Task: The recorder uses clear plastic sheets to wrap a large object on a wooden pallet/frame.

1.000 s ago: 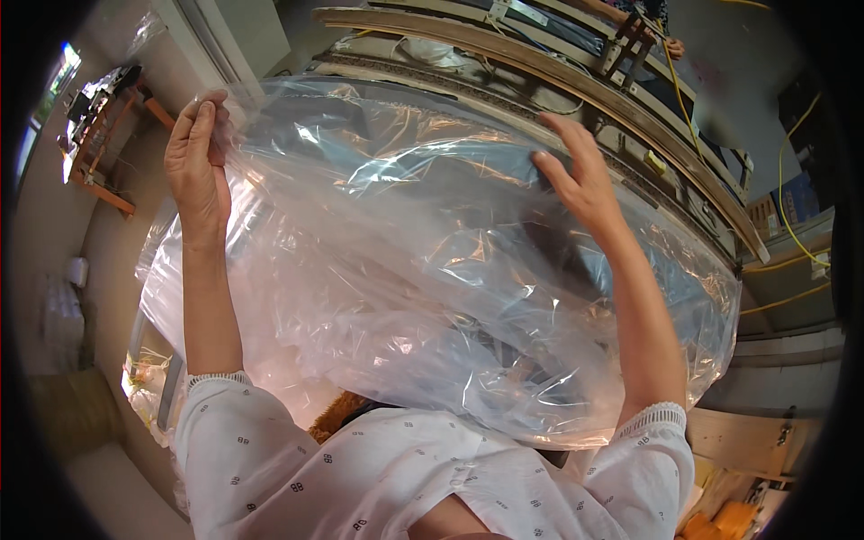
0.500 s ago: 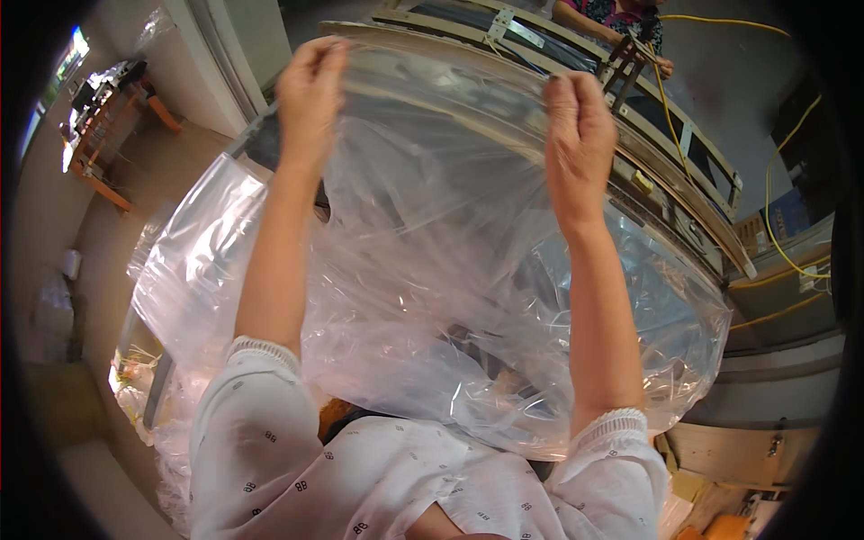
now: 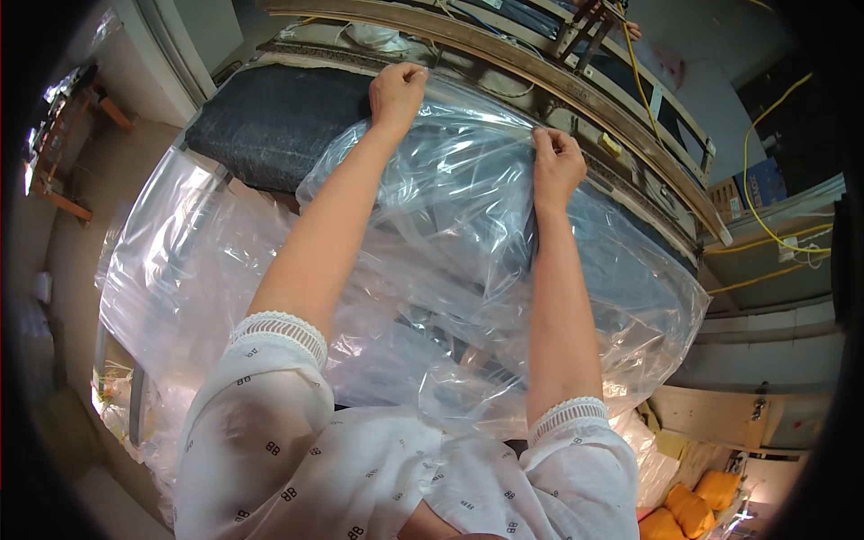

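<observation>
A large sheet of clear plastic film (image 3: 459,175) spreads in wrinkled folds across the work surface and down its near side. My left hand (image 3: 398,95) pinches the film's far edge, left of centre. With fingers closed, my right hand (image 3: 558,166) grips the same edge farther right. Between the hands the edge is drawn fairly straight. A dark padded surface (image 3: 279,121) lies bare at the left, while film covers its right part. What lies beneath the folds nearest me is mostly hidden.
Beyond the surface runs a long wooden rail (image 3: 504,63), with a small yellow thing (image 3: 610,145) beside it. Yellow cable (image 3: 749,180) hangs at the right. Across the frame, another person's hand (image 3: 634,31) shows. Orange bundles (image 3: 691,508) lie at lower right.
Both hands have come down with the film and closer together, the left one moving right. The dark padded surface at the left has come into view.
</observation>
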### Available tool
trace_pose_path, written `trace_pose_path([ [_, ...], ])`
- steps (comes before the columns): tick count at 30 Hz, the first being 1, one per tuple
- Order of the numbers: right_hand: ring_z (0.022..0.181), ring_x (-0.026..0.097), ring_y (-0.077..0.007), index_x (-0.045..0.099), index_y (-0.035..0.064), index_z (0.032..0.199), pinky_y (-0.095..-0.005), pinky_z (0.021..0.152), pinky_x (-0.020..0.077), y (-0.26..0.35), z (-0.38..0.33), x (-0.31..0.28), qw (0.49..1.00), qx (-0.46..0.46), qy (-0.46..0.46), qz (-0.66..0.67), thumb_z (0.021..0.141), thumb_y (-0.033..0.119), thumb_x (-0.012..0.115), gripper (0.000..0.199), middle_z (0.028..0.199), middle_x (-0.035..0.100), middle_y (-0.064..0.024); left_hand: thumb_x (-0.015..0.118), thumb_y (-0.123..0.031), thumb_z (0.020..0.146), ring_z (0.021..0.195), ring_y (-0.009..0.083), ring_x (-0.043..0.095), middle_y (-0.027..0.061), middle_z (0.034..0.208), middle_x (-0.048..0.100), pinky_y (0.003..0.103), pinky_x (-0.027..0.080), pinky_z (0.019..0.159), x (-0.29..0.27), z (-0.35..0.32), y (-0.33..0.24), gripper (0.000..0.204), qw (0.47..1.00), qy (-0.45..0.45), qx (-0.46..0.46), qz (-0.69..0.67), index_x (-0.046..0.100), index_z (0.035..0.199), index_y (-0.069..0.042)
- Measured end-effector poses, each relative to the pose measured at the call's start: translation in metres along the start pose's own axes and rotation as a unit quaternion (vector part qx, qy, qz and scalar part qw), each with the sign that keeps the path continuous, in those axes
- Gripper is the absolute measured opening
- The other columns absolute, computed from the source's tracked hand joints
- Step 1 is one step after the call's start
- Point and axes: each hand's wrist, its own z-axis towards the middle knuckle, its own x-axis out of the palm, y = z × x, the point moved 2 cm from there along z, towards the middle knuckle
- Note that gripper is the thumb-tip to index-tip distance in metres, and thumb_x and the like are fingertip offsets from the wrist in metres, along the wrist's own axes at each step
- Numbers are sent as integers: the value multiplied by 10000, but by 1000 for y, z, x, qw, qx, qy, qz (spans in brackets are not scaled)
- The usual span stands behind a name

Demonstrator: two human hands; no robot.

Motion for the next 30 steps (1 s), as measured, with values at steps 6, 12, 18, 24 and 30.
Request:
trace_pose_path([
  [6, 659, 576, -262, 669, 30, 729, -350, 640, 447, -12, 14, 13, 995, 24, -70, -70, 685, 189, 680, 165, 714, 601, -115, 634, -163, 703, 757, 269, 575, 105, 714, 580, 354, 453, 697, 12, -1, -14, 91, 996, -71, 23, 57, 654, 717, -76],
  [12, 714, 562, -302, 616, 30, 758, -391, 664, 441, -13, 18, 20, 991, 17, -79, -111, 666, 203, 690, 209, 791, 563, -121, 655, -132, 671, 812, 274, 542, 94, 766, 564, 366, 448, 732, 15, 2, -14, 124, 996, -72, 13, 61, 573, 697, -43],
  [18, 804, 506, -343, 425, 45, 832, -434, 717, 405, -8, 14, 17, 976, 78, -119, -163, 653, 193, 687, 350, 910, 447, -134, 622, -118, 678, 841, 336, 511, 180, 887, 487, 396, 435, 768, 16, 0, -12, 205, 991, -105, -4, 85, 477, 781, -16],
  [24, 814, 466, -339, 408, 24, 793, -425, 757, 373, -8, 15, 12, 977, 113, -144, -114, 705, 240, 647, 334, 884, 433, -145, 547, -98, 710, 940, 348, 471, 219, 942, 466, 390, 394, 854, 7, 12, -1, 161, 987, -120, -100, -24, 479, 807, 10],
  [30, 806, 435, -324, 409, 5, 792, -413, 768, 353, -15, 18, 7, 980, 88, -167, -58, 755, 230, 601, 298, 875, 421, -153, 537, -104, 736, 950, 331, 473, 213, 1006, 457, 378, 382, 877, 3, 10, -7, 157, 983, -126, -115, -73, 487, 831, 10],
])
